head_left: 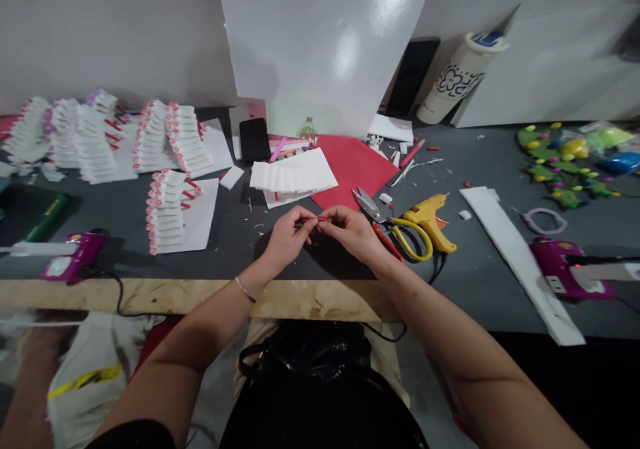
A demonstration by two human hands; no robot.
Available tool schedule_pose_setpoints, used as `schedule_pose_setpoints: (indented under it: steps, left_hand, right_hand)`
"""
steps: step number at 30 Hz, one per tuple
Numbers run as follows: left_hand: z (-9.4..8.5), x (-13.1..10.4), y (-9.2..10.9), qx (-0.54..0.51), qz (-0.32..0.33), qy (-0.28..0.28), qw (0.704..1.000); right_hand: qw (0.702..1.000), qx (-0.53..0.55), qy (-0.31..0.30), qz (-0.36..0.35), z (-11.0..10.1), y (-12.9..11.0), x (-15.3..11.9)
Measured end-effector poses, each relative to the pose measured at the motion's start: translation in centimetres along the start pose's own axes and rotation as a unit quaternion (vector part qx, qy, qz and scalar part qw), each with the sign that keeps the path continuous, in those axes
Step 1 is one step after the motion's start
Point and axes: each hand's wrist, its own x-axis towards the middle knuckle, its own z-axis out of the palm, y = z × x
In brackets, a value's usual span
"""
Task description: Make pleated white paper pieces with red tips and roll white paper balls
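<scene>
Over the middle of the dark table, my left hand (pixel 289 237) and my right hand (pixel 353 232) meet fingertip to fingertip. Between them, pinched at both ends, is a thin red strip (pixel 321 220), perhaps rolled paper; it is too small to tell. Just beyond the hands lies a fanned stack of folded white pieces (pixel 295 171), with a red sheet (pixel 347 166) to its right. Scissors (pixel 369 204) with a pointed metal blade rest beside my right hand, close to a yellow glue gun (pixel 431 221).
Pleated white pieces with pink edges (pixel 167 212) stand on white sheets at left. Purple power boxes (pixel 75 257) sit on both sides. A long white foam strip (pixel 515 256) and a green decorated piece (pixel 550 169) lie right. A tumbler (pixel 457 79) leans on the back wall.
</scene>
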Motion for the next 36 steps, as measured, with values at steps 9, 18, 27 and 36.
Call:
schedule_pose_setpoints:
  steps: [9,18,27,36]
  left_hand:
    - [-0.16,-0.11,-0.30,0.075,0.086,0.021,0.993]
    - [-0.06,0.03,-0.22,0.095,0.049,0.003,0.994]
    - [-0.19,0.01,-0.28,0.072,0.020,0.003,0.997]
    - [-0.22,-0.01,-0.06,0.116,0.047,0.026,0.992]
  right_hand:
    - [0.998,0.045,-0.021,0.043,0.06,-0.20,0.04]
    - [0.998,-0.058,0.028,-0.009,-0.09,0.39,0.08]
    - [0.998,-0.055,0.014,-0.017,-0.20,-0.13,-0.01]
    - [1.000,-0.017,-0.019,0.010,-0.01,0.34,0.05]
